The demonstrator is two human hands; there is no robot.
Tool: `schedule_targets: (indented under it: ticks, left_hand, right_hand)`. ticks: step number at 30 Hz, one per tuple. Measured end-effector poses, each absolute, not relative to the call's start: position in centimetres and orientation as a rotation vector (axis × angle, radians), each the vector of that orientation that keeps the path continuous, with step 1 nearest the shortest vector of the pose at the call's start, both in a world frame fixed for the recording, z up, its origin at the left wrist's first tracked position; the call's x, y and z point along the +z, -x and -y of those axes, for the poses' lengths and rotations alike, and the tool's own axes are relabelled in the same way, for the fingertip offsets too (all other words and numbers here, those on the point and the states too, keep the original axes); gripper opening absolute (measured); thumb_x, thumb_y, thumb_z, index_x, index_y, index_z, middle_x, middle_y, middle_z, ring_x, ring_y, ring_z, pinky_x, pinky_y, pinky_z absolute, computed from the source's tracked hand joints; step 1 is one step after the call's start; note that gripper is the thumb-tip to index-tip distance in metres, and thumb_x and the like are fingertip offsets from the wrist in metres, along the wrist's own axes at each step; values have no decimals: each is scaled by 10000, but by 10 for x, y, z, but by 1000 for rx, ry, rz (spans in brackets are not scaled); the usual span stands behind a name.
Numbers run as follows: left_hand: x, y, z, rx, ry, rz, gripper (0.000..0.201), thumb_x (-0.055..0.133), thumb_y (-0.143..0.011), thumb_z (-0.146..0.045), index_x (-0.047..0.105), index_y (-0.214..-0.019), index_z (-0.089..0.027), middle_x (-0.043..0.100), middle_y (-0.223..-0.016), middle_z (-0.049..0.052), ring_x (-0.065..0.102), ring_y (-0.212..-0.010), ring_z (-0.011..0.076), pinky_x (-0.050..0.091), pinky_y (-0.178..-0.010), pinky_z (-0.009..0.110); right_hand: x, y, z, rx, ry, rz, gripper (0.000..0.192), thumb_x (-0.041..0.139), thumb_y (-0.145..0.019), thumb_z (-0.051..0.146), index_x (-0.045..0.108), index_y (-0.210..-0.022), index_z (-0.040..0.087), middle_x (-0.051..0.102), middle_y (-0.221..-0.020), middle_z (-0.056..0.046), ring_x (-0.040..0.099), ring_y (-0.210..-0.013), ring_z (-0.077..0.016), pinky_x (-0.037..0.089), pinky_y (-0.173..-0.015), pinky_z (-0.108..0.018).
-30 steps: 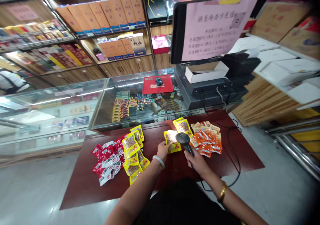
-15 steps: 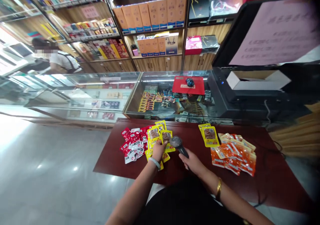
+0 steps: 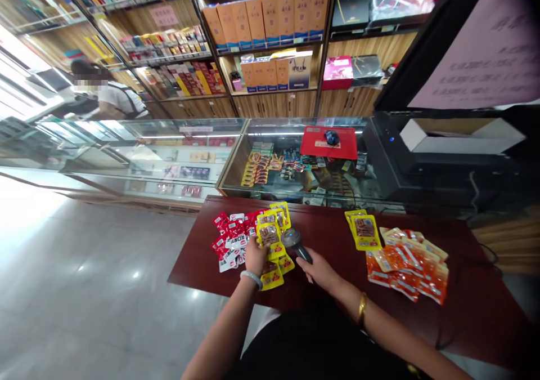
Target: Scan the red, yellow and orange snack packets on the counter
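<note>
My left hand (image 3: 255, 256) is closed on the left edge of a yellow snack packet (image 3: 269, 233) with a clear window showing brown food. More yellow packets (image 3: 272, 277) lie under and around it. In my right hand (image 3: 321, 270) is a dark handheld barcode scanner (image 3: 291, 238), its head close to the right side of that packet. Red and white packets (image 3: 231, 239) are heaped just left of my left hand. Apart on the right, a few yellow packets (image 3: 365, 232) overlap beside a pile of orange packets (image 3: 411, 264).
The dark red table (image 3: 189, 259) stands against a glass display counter (image 3: 236, 143). On the counter are a red mat (image 3: 310, 146) with a mouse (image 3: 332, 137) and a dark machine holding a white open box (image 3: 459, 143). Another person (image 3: 120, 98) is behind the counter at far left.
My left hand has shifted left, from a packet near the scanner to the packet's left edge. The scanner has moved slightly left with my right hand. The view has swung a little left.
</note>
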State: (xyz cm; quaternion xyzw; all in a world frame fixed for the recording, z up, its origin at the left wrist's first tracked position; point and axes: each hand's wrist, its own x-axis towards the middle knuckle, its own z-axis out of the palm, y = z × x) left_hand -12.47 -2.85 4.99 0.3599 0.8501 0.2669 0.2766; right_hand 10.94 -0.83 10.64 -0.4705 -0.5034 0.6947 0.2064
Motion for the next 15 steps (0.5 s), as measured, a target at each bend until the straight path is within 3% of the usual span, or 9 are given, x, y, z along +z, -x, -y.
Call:
schedule_targets:
  ticks: [3,7,15]
  left_hand:
    - [59,116,24,706,-1073,-2407,513,684,-761,-310,489,-1212,-159,579,-1157,135,574,-1094,267,457,-915,383]
    - [65,88,5,796,-1288,-2362,431,636,-805,-283,492,-1202,-195,559,-1168,108,523,-1166,269,421,-1004,426]
    - [41,-50,-57,695,-1475,-1762,243,599,-781,-130,651,-1017,-151,669,-999,95,623,-917,194,484,-879,330]
  right_hand:
    - [101,-119,8,1924,1327,1380,507,618,-780,498,528,-1147,159,434,-499,123,399,-329,-74,311,-350,-200]
    - [95,-143,9,1886,1375,1269,546,621,-771,521,513,-1170,165,453,-529,117,398,-332,-71,315,-348,-202]
    - [80,-226,9,1713,1499,1034,536,605,-772,598,516,-1105,187,443,-502,126,401,-327,-77,318,-353,-206]
